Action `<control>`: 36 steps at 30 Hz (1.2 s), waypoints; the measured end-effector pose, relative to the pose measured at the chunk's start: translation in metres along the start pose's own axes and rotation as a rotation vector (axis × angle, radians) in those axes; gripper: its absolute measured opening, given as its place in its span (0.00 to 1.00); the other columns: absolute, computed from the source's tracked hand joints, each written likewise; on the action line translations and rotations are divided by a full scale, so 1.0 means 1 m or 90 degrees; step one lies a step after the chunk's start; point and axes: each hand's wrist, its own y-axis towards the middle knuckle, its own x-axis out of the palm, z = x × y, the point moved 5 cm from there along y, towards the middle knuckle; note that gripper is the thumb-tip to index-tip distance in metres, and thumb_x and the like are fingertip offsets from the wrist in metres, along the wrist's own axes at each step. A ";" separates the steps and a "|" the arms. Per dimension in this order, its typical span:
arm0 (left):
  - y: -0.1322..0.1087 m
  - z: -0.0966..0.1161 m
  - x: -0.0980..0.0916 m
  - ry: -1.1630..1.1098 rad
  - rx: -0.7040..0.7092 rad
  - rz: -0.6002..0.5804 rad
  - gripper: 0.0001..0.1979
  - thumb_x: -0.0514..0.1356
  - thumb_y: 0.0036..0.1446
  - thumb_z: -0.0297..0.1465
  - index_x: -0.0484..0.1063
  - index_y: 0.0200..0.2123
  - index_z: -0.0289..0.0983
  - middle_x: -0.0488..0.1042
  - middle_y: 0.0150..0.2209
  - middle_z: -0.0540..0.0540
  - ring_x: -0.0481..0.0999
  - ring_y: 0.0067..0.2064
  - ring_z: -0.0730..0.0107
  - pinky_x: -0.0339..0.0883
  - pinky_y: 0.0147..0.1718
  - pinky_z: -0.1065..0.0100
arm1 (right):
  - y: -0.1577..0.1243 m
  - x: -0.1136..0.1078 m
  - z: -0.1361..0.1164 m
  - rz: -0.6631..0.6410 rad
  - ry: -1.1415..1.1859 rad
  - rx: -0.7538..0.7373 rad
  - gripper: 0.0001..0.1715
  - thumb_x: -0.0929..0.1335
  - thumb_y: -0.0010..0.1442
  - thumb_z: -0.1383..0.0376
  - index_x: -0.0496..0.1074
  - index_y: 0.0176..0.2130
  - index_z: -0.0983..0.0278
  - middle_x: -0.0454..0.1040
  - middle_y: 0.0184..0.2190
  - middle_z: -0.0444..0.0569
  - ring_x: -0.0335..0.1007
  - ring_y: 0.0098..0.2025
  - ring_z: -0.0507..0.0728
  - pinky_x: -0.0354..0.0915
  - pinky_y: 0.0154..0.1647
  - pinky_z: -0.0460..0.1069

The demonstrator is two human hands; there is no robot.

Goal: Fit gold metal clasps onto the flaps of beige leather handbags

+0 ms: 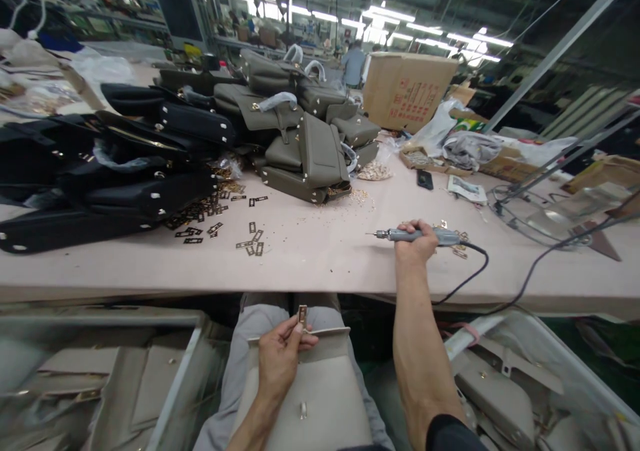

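Observation:
My left hand is closed, pinching a small gold metal plate with a slot in it at the flap edge of a light grey handbag. The bag lies across my lap, and a small metal turn-lock stands out from its front. Over the table to the right, my right hand is wrapped around a grey electric screwdriver. Its bit points left, and a dark cord runs from its back end. Small gold fittings lie just beyond that hand.
Black handbags and olive handbags are piled on the table. Loose metal plates lie in front of them. A cardboard box stands behind. Bins holding light grey bags flank my legs. A phone lies to the right.

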 end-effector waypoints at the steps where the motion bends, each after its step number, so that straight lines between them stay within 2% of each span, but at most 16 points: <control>1: -0.001 0.000 0.001 -0.008 -0.007 0.002 0.29 0.71 0.49 0.47 0.79 0.44 0.28 0.83 0.34 0.36 0.84 0.29 0.56 0.81 0.30 0.63 | -0.009 0.001 -0.003 -0.019 0.000 0.002 0.09 0.65 0.56 0.72 0.59 0.30 0.63 0.62 0.27 0.39 0.58 0.21 0.46 0.68 0.25 0.44; 5: -0.003 -0.001 0.002 -0.019 -0.013 0.010 0.27 0.71 0.50 0.44 0.79 0.45 0.27 0.83 0.33 0.36 0.84 0.29 0.57 0.81 0.29 0.64 | -0.045 0.004 -0.010 -0.086 -0.006 -0.010 0.10 0.68 0.56 0.71 0.60 0.32 0.63 0.63 0.29 0.39 0.59 0.21 0.46 0.68 0.26 0.44; 10: -0.005 -0.006 0.001 -0.031 0.002 -0.001 0.25 0.70 0.53 0.43 0.79 0.45 0.27 0.83 0.34 0.36 0.84 0.29 0.57 0.81 0.29 0.65 | -0.067 -0.007 0.010 -0.013 -0.043 -0.024 0.11 0.69 0.55 0.70 0.60 0.31 0.63 0.62 0.27 0.39 0.58 0.21 0.46 0.68 0.24 0.44; 13: -0.007 -0.007 -0.001 -0.031 0.007 -0.004 0.26 0.70 0.52 0.44 0.79 0.45 0.27 0.83 0.34 0.36 0.84 0.28 0.58 0.81 0.28 0.66 | -0.070 -0.013 0.026 0.025 -0.063 -0.030 0.14 0.69 0.52 0.71 0.57 0.30 0.62 0.62 0.25 0.38 0.58 0.20 0.47 0.67 0.22 0.44; 18: -0.011 -0.003 -0.002 -0.030 0.017 -0.003 0.25 0.69 0.53 0.44 0.79 0.43 0.27 0.82 0.34 0.35 0.84 0.28 0.59 0.80 0.27 0.66 | -0.072 -0.017 0.039 0.036 -0.079 -0.044 0.15 0.70 0.50 0.71 0.58 0.30 0.62 0.63 0.25 0.38 0.58 0.20 0.47 0.67 0.22 0.44; 26: -0.009 -0.005 -0.003 -0.027 0.005 -0.001 0.27 0.69 0.52 0.44 0.78 0.45 0.26 0.82 0.35 0.35 0.84 0.28 0.59 0.80 0.27 0.67 | -0.070 -0.022 0.040 0.050 -0.082 -0.049 0.13 0.70 0.50 0.72 0.60 0.31 0.62 0.64 0.24 0.38 0.59 0.21 0.47 0.67 0.21 0.44; 36: -0.008 -0.007 -0.002 -0.018 0.015 0.003 0.25 0.69 0.54 0.43 0.77 0.45 0.26 0.83 0.35 0.34 0.84 0.28 0.59 0.80 0.27 0.66 | -0.064 -0.029 0.040 0.047 -0.064 -0.006 0.14 0.70 0.49 0.71 0.59 0.30 0.62 0.63 0.25 0.38 0.58 0.20 0.46 0.67 0.22 0.43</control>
